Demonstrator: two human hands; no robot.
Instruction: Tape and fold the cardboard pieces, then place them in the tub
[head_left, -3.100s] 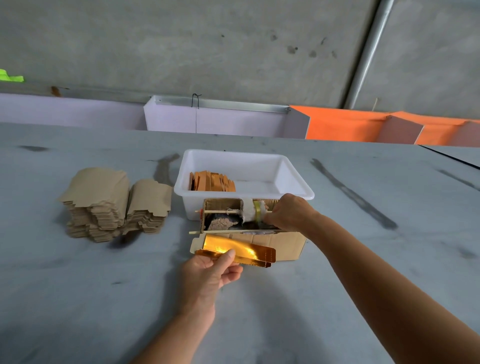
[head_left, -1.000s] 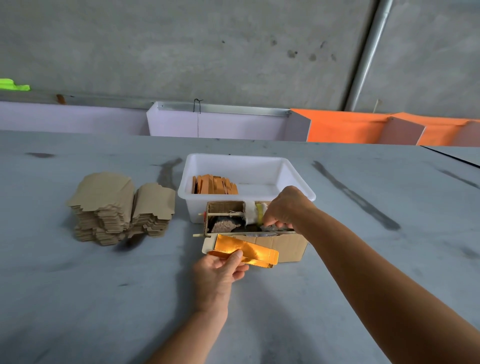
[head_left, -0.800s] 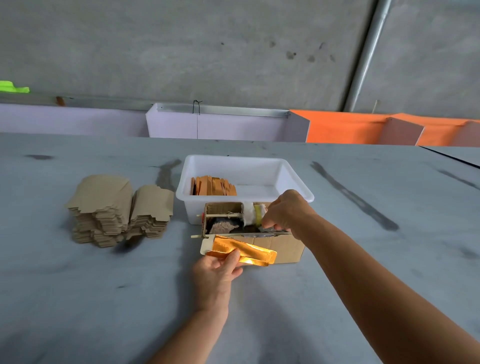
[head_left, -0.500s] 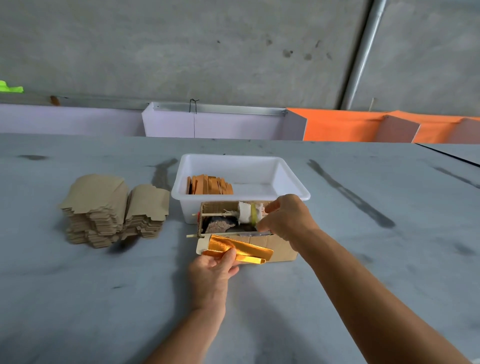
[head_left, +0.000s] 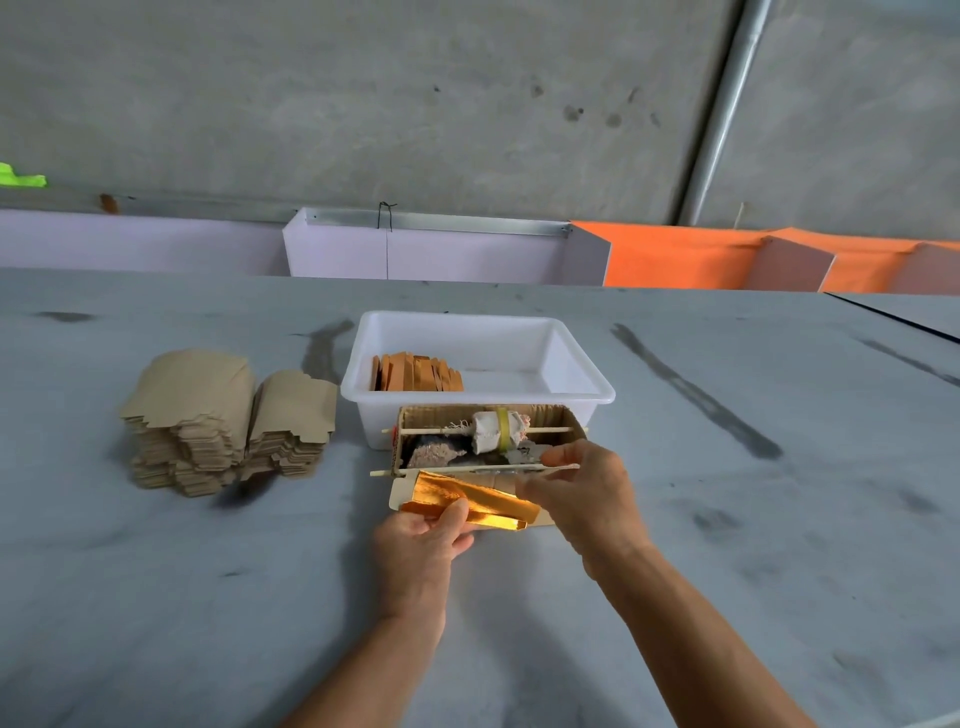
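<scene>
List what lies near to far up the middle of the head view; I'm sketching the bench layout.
Left hand → gold cardboard piece → cardboard tape dispenser box → white tub → lilac partition

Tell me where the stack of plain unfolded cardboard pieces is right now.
In the head view, the stack of flat cardboard pieces sits on the grey table, left of the white tub and apart from it, well left of both hands.

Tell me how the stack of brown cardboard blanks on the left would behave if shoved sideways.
The stack of blanks would probably shear and fan out rather than slide as one block: its many thin sheets sit loose with ragged, uneven edges. Each sheet looks light and flexible, since the top ones bow.
</scene>
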